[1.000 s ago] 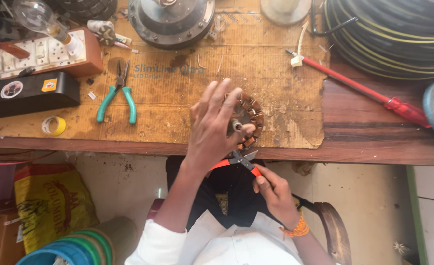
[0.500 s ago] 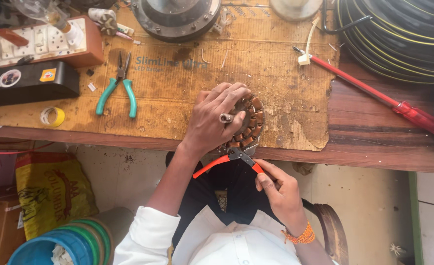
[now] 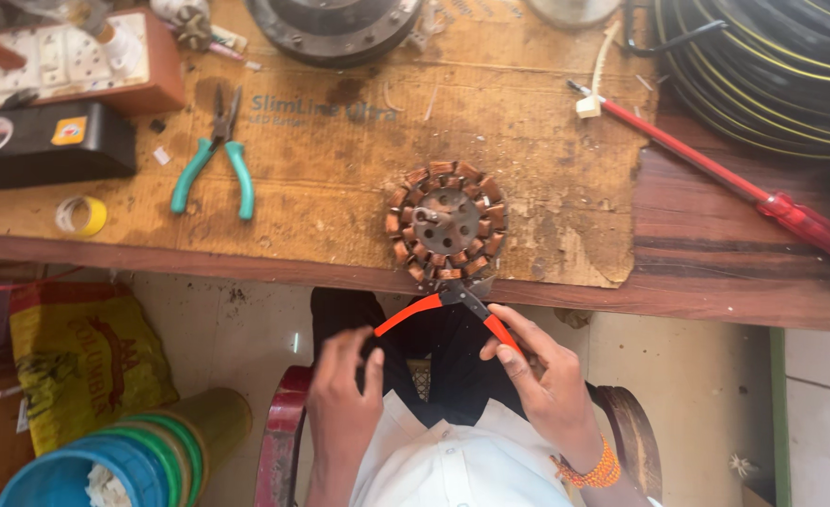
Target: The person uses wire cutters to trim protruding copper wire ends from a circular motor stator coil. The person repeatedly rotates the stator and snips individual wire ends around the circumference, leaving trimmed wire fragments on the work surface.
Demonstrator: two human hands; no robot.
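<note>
Two hands down below the bench edge now, both off the copper-wound stator (image 3: 446,222), which sits alone on the cardboard sheet (image 3: 527,141), flat, shaft end up, close to the near edge of the workbench (image 3: 715,272). Right hand (image 3: 542,376) wrapped around one orange handle of the cutting pliers (image 3: 452,305), thumb and fingers clamped on it, other handle sticking out free to the left, handles spread wide. Plier nose right up at the stator's near rim; touching or just short of it, hard to tell, tip lost against the bench edge. Left hand (image 3: 344,390) loose and holding nothing, fingers half curled, near the free handle but apart from it. Green-handled pliers (image 3: 216,167) lying untouched to the left, red screwdriver (image 3: 715,174) off to the right. Black wire coil (image 3: 772,66) cut off at the top corner.
</note>
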